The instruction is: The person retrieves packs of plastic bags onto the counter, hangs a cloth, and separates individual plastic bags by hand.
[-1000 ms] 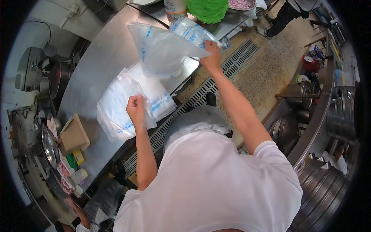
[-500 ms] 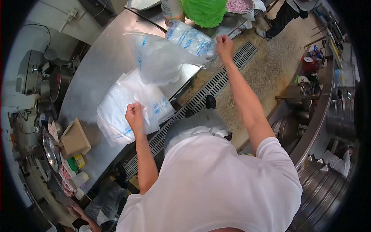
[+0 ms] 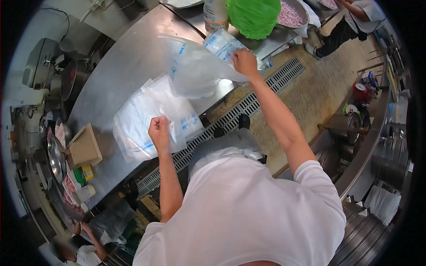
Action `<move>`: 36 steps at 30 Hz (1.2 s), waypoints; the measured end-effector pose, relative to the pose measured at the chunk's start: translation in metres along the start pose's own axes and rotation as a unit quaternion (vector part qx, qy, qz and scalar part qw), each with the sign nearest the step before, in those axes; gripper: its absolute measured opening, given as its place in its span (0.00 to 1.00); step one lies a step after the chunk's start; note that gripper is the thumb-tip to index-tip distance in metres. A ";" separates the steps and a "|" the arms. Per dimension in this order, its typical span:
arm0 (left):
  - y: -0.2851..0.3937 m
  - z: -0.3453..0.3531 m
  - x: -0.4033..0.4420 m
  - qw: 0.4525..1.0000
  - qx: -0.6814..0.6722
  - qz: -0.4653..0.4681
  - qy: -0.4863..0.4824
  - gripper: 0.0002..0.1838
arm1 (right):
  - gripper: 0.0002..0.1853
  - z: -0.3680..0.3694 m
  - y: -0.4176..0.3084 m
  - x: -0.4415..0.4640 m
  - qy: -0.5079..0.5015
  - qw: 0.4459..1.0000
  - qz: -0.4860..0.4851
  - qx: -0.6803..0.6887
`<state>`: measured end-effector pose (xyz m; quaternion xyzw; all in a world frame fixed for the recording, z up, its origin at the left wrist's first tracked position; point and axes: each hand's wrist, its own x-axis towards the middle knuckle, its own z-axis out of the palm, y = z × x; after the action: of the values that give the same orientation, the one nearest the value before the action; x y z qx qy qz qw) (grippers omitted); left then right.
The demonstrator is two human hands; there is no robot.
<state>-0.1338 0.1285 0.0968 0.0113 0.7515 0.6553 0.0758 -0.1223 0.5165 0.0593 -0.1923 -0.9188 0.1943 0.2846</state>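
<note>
My left hand (image 3: 158,133) is closed over the lower right part of a loose stack of clear plastic bags (image 3: 137,115) with blue print, pinching the film of a bag at its edge. Just beyond, a puffed-out translucent bag (image 3: 193,71) lies across the metal table and tapers toward my right hand (image 3: 245,63). The fingers of that hand are curled together at the right end of a folded packet of printed bags (image 3: 219,44), apparently gripping thin clear plastic; the fingertips are partly hidden.
A green plastic-covered bundle (image 3: 255,15), a printed cylindrical container (image 3: 215,15) and a bowl of pink chopped food (image 3: 293,13) stand at the far end. A tan tray (image 3: 84,146) sits at the left. A floor drain grate (image 3: 279,75) runs alongside. Other people stand upper right and lower left.
My right hand has come back toward the table, from beyond the packet's end onto it. My left hand stays at the bag stack. The whole view has shifted slightly.
</note>
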 end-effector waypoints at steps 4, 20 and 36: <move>0.005 0.002 -0.003 1.000 -0.009 -0.007 0.010 0.14 | 0.09 -0.044 -0.054 0.074 0.054 0.983 -0.041 0.171; 0.002 -0.010 -0.011 0.999 -0.026 -0.009 0.024 0.13 | 0.26 0.006 -0.045 0.170 0.149 0.980 0.013 0.133; 0.019 0.009 -0.006 0.996 -0.038 0.082 -0.010 0.09 | 0.22 -0.147 -0.113 0.037 0.069 0.760 0.183 0.620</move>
<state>-0.1279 0.1396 0.1150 0.0769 0.7218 0.6872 0.0296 -0.0897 0.4739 0.2405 -0.1515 -0.5231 0.7560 0.3632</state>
